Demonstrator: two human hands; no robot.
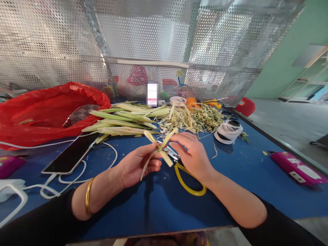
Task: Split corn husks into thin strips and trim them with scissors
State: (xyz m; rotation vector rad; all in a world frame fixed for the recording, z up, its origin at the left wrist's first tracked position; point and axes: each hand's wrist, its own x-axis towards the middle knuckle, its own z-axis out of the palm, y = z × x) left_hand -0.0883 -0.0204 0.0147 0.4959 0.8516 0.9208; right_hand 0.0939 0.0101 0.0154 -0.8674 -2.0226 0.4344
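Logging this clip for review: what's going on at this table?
A person holds crossed pale leaf strips between the left hand and right hand, above yellow-handled scissors lying on the blue table. Behind lie a pile of leaves, trimmings, a red bag and a phone.

sleeves: black, pushed up both forearms | left wrist: gold bangle (88,201) | hands: bare

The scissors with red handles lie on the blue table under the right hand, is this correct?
Not quite: the head view shows the scissors have yellow handles, not red. They do lie on the blue table under the right hand.
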